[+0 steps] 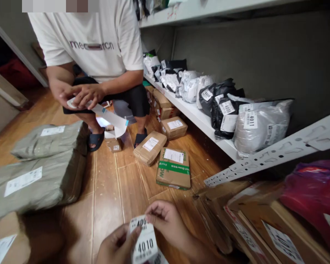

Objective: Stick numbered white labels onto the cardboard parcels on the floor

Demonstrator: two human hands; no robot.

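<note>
Setting: wood-plank floor in a parcel storeroom; a white shelf along the wall carries numbered poly bags, one marked 4011.
Label strip: a strip of number stickers, printed 4010, is held low in view, between both hands.
Left hand: left hand is closed on the strip's lower left edge, thumb laid across the face.
Right hand: right hand is pinched on the top corner, fingers curled.
Handling: judged very light, thin and floppy; likely adhesive-backed (prone to curling and sticking to itself). Best taken by the edges or a corner, as seen.
Nearby: grey wrapped parcels to the left, taped cartons on the floor.
Other person: a crouching person's hands are holding a separate long label strip.
</note>
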